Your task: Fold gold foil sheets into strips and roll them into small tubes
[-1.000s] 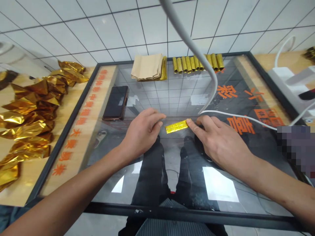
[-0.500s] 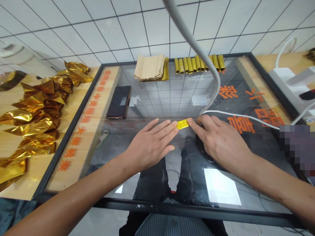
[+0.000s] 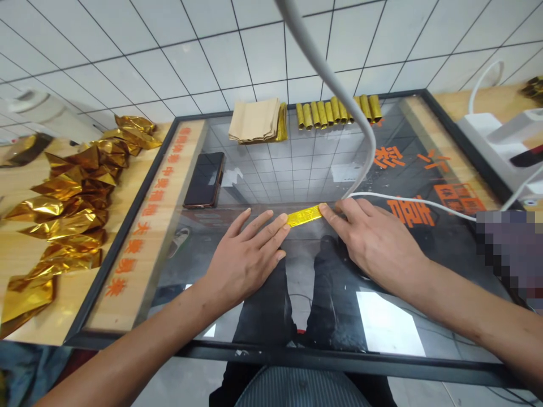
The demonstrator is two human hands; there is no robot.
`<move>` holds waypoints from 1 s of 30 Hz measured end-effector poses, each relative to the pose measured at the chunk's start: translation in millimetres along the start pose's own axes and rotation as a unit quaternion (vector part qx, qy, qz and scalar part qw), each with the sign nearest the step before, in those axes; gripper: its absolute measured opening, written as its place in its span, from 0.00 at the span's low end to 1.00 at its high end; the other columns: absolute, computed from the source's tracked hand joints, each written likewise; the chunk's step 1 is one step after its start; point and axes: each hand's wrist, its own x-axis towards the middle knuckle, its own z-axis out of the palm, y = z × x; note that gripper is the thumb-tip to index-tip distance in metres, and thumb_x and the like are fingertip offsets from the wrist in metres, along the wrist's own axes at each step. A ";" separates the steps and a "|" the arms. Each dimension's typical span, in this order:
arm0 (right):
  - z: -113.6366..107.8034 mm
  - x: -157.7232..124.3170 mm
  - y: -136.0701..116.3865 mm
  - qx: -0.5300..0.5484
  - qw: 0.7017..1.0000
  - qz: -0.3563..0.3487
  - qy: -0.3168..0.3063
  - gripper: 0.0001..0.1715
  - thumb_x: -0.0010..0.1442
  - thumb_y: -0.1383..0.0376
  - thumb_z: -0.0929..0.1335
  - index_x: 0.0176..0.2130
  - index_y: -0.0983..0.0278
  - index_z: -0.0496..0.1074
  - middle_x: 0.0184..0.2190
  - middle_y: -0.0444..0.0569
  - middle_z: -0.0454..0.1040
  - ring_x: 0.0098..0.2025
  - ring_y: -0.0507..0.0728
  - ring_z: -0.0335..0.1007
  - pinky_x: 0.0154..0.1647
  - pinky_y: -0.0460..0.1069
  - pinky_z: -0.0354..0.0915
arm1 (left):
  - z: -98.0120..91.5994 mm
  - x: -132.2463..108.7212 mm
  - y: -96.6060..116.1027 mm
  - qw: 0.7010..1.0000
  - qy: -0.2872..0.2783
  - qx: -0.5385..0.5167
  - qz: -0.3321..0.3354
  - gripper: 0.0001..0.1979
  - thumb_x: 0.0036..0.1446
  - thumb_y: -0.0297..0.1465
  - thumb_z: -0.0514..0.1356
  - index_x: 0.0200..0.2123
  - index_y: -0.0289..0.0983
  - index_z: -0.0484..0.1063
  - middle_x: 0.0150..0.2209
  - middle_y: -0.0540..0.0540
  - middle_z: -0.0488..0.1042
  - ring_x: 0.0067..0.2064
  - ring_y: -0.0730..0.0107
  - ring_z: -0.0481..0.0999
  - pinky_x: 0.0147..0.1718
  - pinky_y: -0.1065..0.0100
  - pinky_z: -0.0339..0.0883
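Note:
A narrow folded strip of shiny gold paper (image 3: pixel 305 215) lies on the glass tabletop (image 3: pixel 263 186) in front of me. Fingertips of my left hand (image 3: pixel 250 257) rest on the strip's left end; that hand is flat with its fingers apart. My right hand (image 3: pixel 377 232) pins the right end with one digit, its other fingers curled in beside it. What lies under the curled fingers is hidden. Behind the strip stands a row of several rolled gold paper tubes (image 3: pixel 324 114), left of which sits a stack of brown paper sheets (image 3: pixel 253 121) with gold ones.
A dark phone (image 3: pixel 204 180) lies on the glass at left. Crumpled gold foil pieces (image 3: pixel 68 212) cover the wooden surface farther left. A thick grey cable (image 3: pixel 335 79) hangs before the tiled wall; a white cord (image 3: pixel 416 202) runs right towards a white power strip (image 3: pixel 494 150).
My left hand has slid left and slightly towards me, and more of the gold strip shows between my hands. My right hand stays at the strip's right end.

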 end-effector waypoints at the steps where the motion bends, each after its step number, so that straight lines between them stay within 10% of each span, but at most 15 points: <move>1: 0.1 0.0 -0.1 -0.003 1.000 0.001 0.001 0.33 0.71 0.75 0.64 0.72 0.74 0.68 0.47 0.60 0.74 0.46 0.67 0.70 0.43 0.57 0.67 | -0.9 0.4 0.2 1.000 -0.002 0.003 0.002 0.19 0.80 0.37 0.54 0.67 0.40 0.73 0.73 0.50 0.71 0.73 0.55 0.71 0.76 0.46 0.57; 23: 19.9 1.2 15.5 0.148 0.984 0.066 0.074 0.36 0.69 0.79 0.59 0.71 0.70 0.68 0.52 0.60 0.78 0.49 0.64 0.75 0.52 0.56 0.73 | 12.7 45.4 24.5 0.995 -0.037 -0.039 0.084 0.33 0.81 0.46 0.48 0.71 0.24 0.66 0.75 0.29 0.65 0.77 0.43 0.63 0.76 0.49 0.58; 30: 11.2 5.7 3.6 0.066 0.996 0.061 0.002 0.35 0.72 0.75 0.61 0.73 0.65 0.68 0.52 0.59 0.77 0.51 0.67 0.73 0.44 0.56 0.72 | 13.1 46.3 26.0 0.995 -0.025 -0.040 0.089 0.32 0.81 0.45 0.49 0.70 0.23 0.67 0.74 0.28 0.67 0.76 0.43 0.65 0.75 0.49 0.60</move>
